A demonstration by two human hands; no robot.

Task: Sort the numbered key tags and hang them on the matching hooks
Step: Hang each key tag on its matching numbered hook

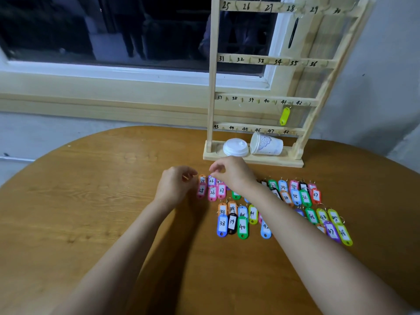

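head view, centre: right hand (231, 173) pinches purple 26 tag (211, 180) by its ring; left hand (176, 186) curled, grasp unclear. lift straight, recheck the number.

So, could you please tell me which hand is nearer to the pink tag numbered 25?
Left. The left hand sits right beside the pink tag 25, at its left edge; the right hand is farther off, beyond the tag and to its right.
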